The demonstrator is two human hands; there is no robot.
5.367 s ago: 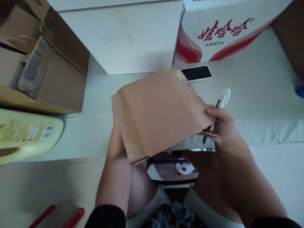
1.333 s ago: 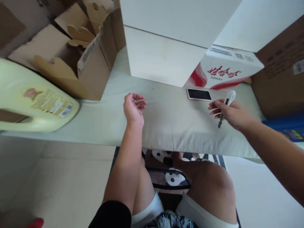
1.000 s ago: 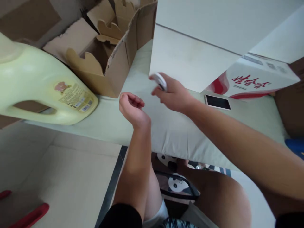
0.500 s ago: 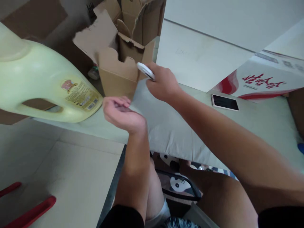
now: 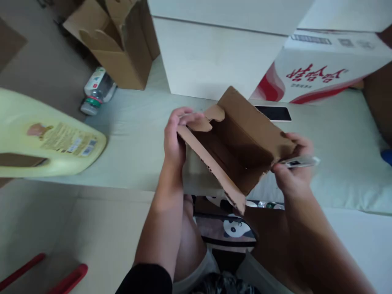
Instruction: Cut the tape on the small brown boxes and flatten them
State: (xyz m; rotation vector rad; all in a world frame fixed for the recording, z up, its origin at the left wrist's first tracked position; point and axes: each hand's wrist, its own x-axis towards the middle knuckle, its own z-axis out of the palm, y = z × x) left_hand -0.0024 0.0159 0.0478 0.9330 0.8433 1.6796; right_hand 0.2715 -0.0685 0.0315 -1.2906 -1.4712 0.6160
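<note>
I hold a small open brown cardboard box (image 5: 241, 143) in front of me over the edge of the pale green padded surface (image 5: 137, 139). Its open side faces me and its flaps stick out. My left hand (image 5: 176, 134) grips the box's left flap and wall. My right hand (image 5: 294, 167) holds the box's right corner and also pinches a white utility knife (image 5: 301, 162) that points to the right. My knees and a panda-print bag (image 5: 232, 228) show below the box.
A large pale yellow jug (image 5: 45, 139) lies at the left. A plastic bottle (image 5: 96, 90) and an open cardboard box (image 5: 116, 45) sit behind it. A phone (image 5: 274, 113) lies behind the held box. A red-and-white carton (image 5: 318, 69) and a white block (image 5: 214, 53) stand at the back.
My right hand reached left with the knife to the boxes, and a small open box has come back with it. Both hands now hold that box in front of me.
</note>
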